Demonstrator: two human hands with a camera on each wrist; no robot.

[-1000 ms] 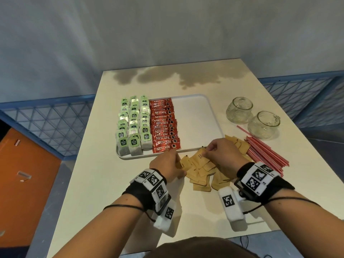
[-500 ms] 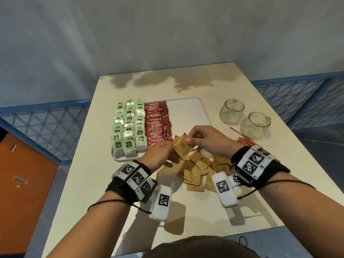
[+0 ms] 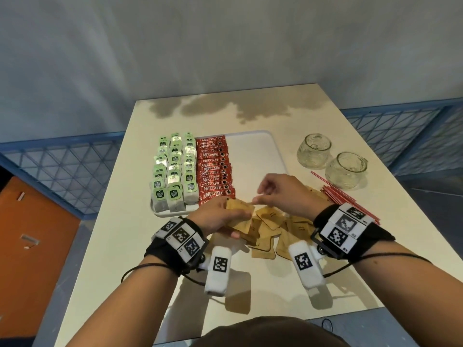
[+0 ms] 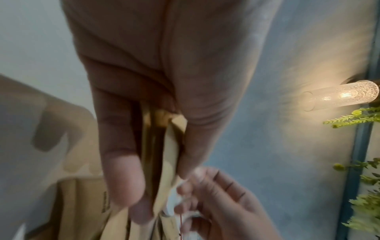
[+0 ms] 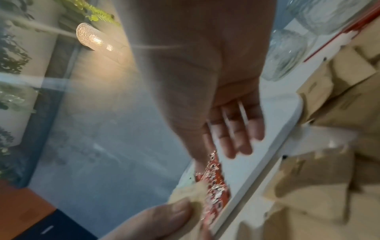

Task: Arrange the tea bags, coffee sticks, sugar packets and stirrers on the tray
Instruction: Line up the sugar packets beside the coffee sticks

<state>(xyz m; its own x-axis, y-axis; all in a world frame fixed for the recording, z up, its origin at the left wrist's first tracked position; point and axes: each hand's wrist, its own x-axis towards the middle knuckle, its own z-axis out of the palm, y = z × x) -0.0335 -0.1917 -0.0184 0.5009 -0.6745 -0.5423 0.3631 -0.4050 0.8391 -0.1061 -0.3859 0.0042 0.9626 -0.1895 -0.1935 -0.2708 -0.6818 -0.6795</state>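
Observation:
My left hand point(image 3: 225, 219) grips a small stack of brown sugar packets point(image 3: 240, 209) just in front of the white tray point(image 3: 255, 156). The left wrist view shows the stack point(image 4: 170, 154) pinched between thumb and fingers. My right hand point(image 3: 270, 194) hovers over the stack with loose fingers, and its thumb tip touches the top packet's corner. Green tea bags point(image 3: 172, 171) fill the tray's left part in rows, with red coffee sticks point(image 3: 213, 169) beside them. More sugar packets point(image 3: 275, 221) lie heaped on the table under my hands. Red stirrers point(image 3: 340, 196) lie to the right.
Two glass jars point(image 3: 314, 151) point(image 3: 347, 170) stand on the table right of the tray, just behind the stirrers. The tray's right half is bare. The table's front edge lies close below my wrists. A blue mesh fence runs along both sides.
Both hands rose from the pile on the table. The right hand passed a packet to the stack in the left hand and has loosened its fingers. The view shifted slightly.

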